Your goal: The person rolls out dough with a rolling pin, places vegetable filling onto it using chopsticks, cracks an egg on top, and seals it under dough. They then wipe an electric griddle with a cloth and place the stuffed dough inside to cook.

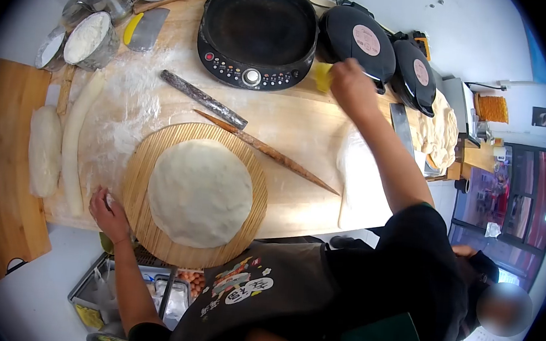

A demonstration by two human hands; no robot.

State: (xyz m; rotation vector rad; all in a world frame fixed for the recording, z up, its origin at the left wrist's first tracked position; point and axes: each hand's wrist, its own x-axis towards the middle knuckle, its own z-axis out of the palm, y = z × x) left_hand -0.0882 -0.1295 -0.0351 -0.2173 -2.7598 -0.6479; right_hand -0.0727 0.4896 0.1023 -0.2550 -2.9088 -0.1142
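My right hand (353, 90) is closed on a yellow cloth-like thing (323, 77), between the open black griddle (259, 26) and a closed black one (356, 38). At the table's near edge my left hand (110, 213) has its fingers apart, beside a round slatted board (140, 172); nothing shows in it. A flat round of dough (199, 193) lies on that board. Above the board are a tapered wooden rolling pin (265, 149) and a dark floury rod (203, 99).
Long dough rolls (75, 147) lie at the left. A flour bowl (93, 41) and a yellow-handled scraper (147, 29) stand behind. Flatbreads (439, 130) and a wide blade (401, 126) are at the right. Eggs (190, 281) sit below the table. Another person (482, 267) is at the lower right.
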